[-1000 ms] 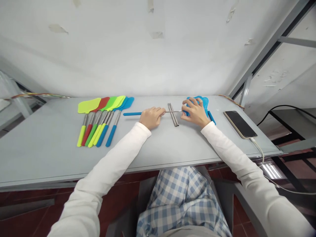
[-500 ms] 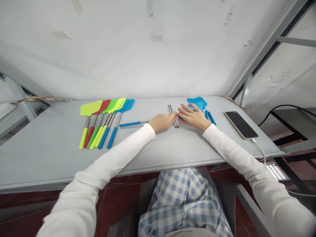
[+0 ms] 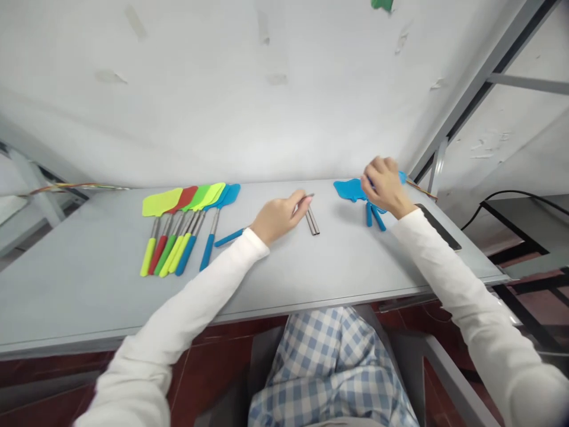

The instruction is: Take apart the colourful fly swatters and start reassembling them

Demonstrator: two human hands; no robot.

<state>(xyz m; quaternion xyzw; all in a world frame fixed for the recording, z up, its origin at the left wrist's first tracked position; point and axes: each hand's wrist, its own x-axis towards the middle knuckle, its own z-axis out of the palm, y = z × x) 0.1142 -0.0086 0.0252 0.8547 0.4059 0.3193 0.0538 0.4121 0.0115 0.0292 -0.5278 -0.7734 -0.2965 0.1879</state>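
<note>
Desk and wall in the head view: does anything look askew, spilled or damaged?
No spill or breakage shows on the desk. The rightmost blue fly swatter in the row looks slightly off, its handle spaced wider than the others. On the wall, ragged tape-like scraps look untidy.

Blurred right hand (image 3: pixel 384 186), half-covered phone (image 3: pixel 441 228)

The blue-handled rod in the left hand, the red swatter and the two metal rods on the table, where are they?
Blue-handled rod (image 3: pixel 230 237): head view, on its blue handle.
Red swatter (image 3: pixel 160 250): head view, on its red handle.
Metal rods (image 3: pixel 314 223): head view, partway along one rod.
</note>
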